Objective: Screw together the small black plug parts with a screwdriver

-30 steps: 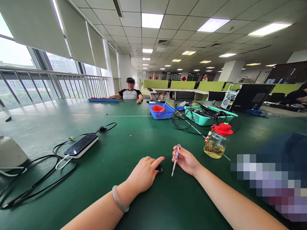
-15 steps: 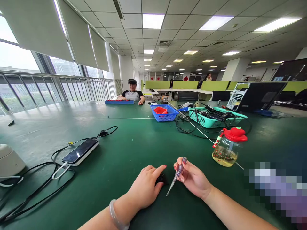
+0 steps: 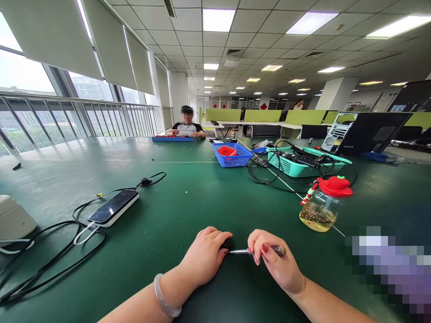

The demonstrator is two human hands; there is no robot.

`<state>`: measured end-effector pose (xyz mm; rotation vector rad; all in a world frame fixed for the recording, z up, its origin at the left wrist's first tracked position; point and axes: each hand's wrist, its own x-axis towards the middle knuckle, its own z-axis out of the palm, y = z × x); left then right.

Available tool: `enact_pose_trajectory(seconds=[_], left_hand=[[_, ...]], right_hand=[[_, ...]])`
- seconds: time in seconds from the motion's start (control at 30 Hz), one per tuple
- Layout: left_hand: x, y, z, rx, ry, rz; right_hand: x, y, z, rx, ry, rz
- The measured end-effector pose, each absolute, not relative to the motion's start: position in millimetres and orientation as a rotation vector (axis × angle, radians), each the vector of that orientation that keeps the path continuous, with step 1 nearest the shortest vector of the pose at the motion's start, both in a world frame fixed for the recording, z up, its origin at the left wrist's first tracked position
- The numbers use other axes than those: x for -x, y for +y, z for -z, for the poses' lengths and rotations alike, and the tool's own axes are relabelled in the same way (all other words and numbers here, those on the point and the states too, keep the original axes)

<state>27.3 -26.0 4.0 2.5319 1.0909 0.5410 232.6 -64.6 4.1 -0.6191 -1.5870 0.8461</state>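
Observation:
My left hand (image 3: 207, 256) is closed around a small black object (image 3: 227, 244) on the green table; most of that object is covered by my fingers, so its kind does not show. In my right hand (image 3: 274, 260) is a screwdriver (image 3: 240, 251) with a clear handle. It lies nearly level, its metal tip pointing left and reaching the black object near my left thumb. Whether the tip sits in a screw cannot be made out.
A jar with a red lid (image 3: 319, 206) stands to the right. On the left lie a white power bank (image 3: 114, 207) and black cables (image 3: 47, 273). Farther back are a blue basket (image 3: 232, 160), a teal basket (image 3: 292, 168) and a person (image 3: 187, 125) seated at a blue tray (image 3: 173, 138).
My right hand has turned the screwdriver from pointing down to nearly level, bringing its tip to the black object. My left hand keeps its hold. The view has shifted slightly.

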Motion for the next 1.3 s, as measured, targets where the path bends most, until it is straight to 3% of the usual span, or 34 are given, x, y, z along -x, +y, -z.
enact_pose_trajectory(seconds=[0.47,1.3], left_hand=[[-28,-26,-5,-2.544,1.086,-0.566],[-28,-25,-6,-2.548,1.079,-0.538]], right_hand=[[-227,-82,-18,0.502,-2.237,-0.148],[-220,-88,-15,0.457,-2.471,0.126]])
